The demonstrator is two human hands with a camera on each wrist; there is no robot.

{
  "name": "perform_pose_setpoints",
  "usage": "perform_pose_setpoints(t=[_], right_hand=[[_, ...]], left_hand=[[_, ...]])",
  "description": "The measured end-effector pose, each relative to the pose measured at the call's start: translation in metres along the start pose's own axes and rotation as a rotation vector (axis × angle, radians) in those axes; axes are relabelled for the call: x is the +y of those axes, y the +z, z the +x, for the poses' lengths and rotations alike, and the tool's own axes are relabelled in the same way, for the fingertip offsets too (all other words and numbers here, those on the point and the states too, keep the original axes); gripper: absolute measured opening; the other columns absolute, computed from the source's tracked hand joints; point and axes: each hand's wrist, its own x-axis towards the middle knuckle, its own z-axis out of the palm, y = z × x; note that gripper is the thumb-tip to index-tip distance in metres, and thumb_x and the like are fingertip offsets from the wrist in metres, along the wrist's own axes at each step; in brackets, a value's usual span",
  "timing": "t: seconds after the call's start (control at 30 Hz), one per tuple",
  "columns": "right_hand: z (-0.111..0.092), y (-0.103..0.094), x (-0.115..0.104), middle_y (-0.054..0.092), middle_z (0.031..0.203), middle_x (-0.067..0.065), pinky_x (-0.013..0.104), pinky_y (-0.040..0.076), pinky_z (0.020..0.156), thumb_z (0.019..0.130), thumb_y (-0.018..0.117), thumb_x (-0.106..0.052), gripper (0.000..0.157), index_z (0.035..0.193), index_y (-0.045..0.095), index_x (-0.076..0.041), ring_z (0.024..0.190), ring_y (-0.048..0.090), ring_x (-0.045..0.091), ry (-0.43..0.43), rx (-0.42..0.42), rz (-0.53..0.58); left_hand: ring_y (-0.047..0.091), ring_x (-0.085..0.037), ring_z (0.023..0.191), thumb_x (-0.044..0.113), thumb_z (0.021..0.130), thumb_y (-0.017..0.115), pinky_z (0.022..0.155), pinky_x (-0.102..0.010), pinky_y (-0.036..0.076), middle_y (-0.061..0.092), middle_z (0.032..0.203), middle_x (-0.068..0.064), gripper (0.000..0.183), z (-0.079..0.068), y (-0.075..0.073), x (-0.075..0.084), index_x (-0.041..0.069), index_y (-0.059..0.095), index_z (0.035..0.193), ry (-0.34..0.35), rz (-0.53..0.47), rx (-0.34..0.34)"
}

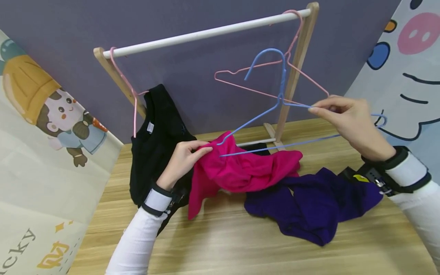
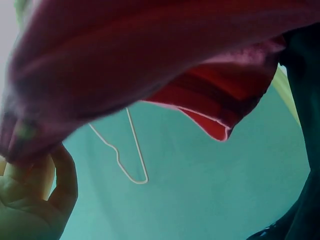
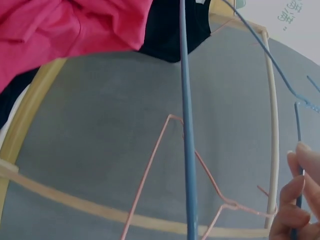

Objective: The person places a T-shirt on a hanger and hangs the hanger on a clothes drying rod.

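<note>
Between the person's two hands, a blue hanger [image 1: 281, 95] is held up above the table [image 1: 213, 248], hook upward. Its left end is hidden in a bright pink garment [image 1: 240, 175], which droops in loose folds beneath the lower bar. The left hand [image 1: 182, 160] pinches the garment between thumb and fingers, close to that hidden end. The right hand [image 1: 354, 122] has thumb and fingertips closed on the hanger's right shoulder wire; the looped right end sticks out past the hand.

Just beside the pink garment, on its right, a dark purple garment [image 1: 309, 202] lies crumpled on the table. To the left, a black top [image 1: 158, 149] hangs on a pink hanger at the left end of a white rod [image 1: 206, 35]. Another pink hanger hangs at the rod's right end, near a wooden post [image 1: 299, 65]. Cartoon-printed panels stand on both sides, a monkey [image 1: 63, 107] in a yellow hat on the left one.
</note>
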Motion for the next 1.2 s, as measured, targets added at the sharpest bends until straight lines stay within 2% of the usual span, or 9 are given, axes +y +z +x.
perform_pose_setpoints(t=[0.07, 0.2, 0.3, 0.5, 0.63, 0.8, 1.0, 1.2], right_hand=[[0.000, 0.005, -0.001, 0.047, 0.061, -0.004, 0.031, 0.017, 0.048, 0.078, 0.065, -0.015, 0.014, 0.087, 0.066, -0.004, 0.055, 0.029, 0.014, -0.020, 0.009, -0.002], [-0.004, 0.015, -0.001, 0.053, 0.064, -0.005, 0.029, 0.019, 0.048, 0.078, 0.065, -0.014, 0.012, 0.086, 0.067, -0.005, 0.054, 0.031, 0.014, -0.057, 0.027, -0.007], [-0.006, 0.021, -0.002, 0.056, 0.068, -0.007, 0.028, 0.019, 0.049, 0.078, 0.066, -0.013, 0.010, 0.085, 0.068, -0.006, 0.054, 0.031, 0.014, -0.076, 0.020, 0.001], [-0.005, 0.029, -0.003, 0.053, 0.061, -0.009, 0.028, 0.019, 0.044, 0.077, 0.066, -0.010, 0.008, 0.084, 0.067, -0.007, 0.049, 0.028, 0.012, -0.101, -0.023, 0.007], [-0.003, 0.034, -0.002, 0.056, 0.062, -0.009, 0.026, 0.022, 0.044, 0.076, 0.067, -0.011, 0.007, 0.083, 0.068, -0.009, 0.048, 0.030, 0.012, -0.107, -0.039, -0.006], [-0.003, 0.043, -0.005, 0.054, 0.064, -0.005, 0.026, 0.023, 0.045, 0.077, 0.066, -0.010, 0.006, 0.083, 0.068, -0.010, 0.049, 0.030, 0.012, -0.138, -0.070, -0.005], [-0.007, 0.059, -0.014, 0.056, 0.064, -0.005, 0.026, 0.023, 0.043, 0.077, 0.065, -0.004, 0.004, 0.080, 0.067, -0.006, 0.046, 0.029, 0.011, -0.177, -0.083, 0.041], [-0.011, 0.079, -0.010, 0.054, 0.066, 0.004, 0.025, 0.026, 0.043, 0.078, 0.065, -0.009, 0.005, 0.082, 0.067, -0.010, 0.049, 0.033, 0.012, -0.158, -0.119, 0.078]], left_hand=[[0.056, -0.013, 0.074, 0.015, 0.079, 0.064, 0.063, -0.034, 0.047, 0.067, 0.089, -0.011, 0.016, 0.002, 0.002, 0.001, 0.008, 0.067, 0.093, -0.007, 0.000, -0.007], [0.050, -0.014, 0.062, 0.015, 0.078, 0.065, 0.056, -0.031, 0.043, 0.067, 0.082, -0.009, 0.015, 0.005, 0.006, 0.004, 0.008, 0.067, 0.091, -0.011, 0.006, -0.059], [0.046, -0.015, 0.058, 0.015, 0.078, 0.065, 0.052, -0.030, 0.039, 0.067, 0.081, -0.009, 0.015, 0.007, 0.008, 0.005, 0.007, 0.067, 0.091, -0.001, 0.048, -0.092], [0.055, -0.013, 0.069, 0.013, 0.078, 0.065, 0.057, -0.032, 0.045, 0.067, 0.088, -0.012, 0.017, 0.011, 0.004, 0.004, 0.005, 0.067, 0.093, -0.030, 0.129, -0.100], [0.057, -0.013, 0.074, 0.013, 0.079, 0.064, 0.061, -0.034, 0.048, 0.067, 0.089, -0.013, 0.016, 0.015, 0.002, 0.006, 0.005, 0.067, 0.093, -0.036, 0.110, -0.086], [0.055, -0.012, 0.068, 0.015, 0.080, 0.064, 0.056, -0.032, 0.044, 0.068, 0.085, -0.010, 0.015, 0.021, 0.005, 0.012, 0.007, 0.067, 0.092, -0.035, 0.047, -0.089], [0.057, -0.010, 0.076, 0.017, 0.080, 0.064, 0.069, -0.034, 0.050, 0.068, 0.089, -0.009, 0.016, 0.032, 0.014, 0.020, 0.008, 0.067, 0.093, -0.010, 0.011, -0.073], [0.054, -0.010, 0.069, 0.017, 0.080, 0.063, 0.062, -0.032, 0.047, 0.067, 0.083, -0.006, 0.012, 0.040, 0.026, 0.028, 0.009, 0.068, 0.088, 0.046, -0.029, -0.046]])
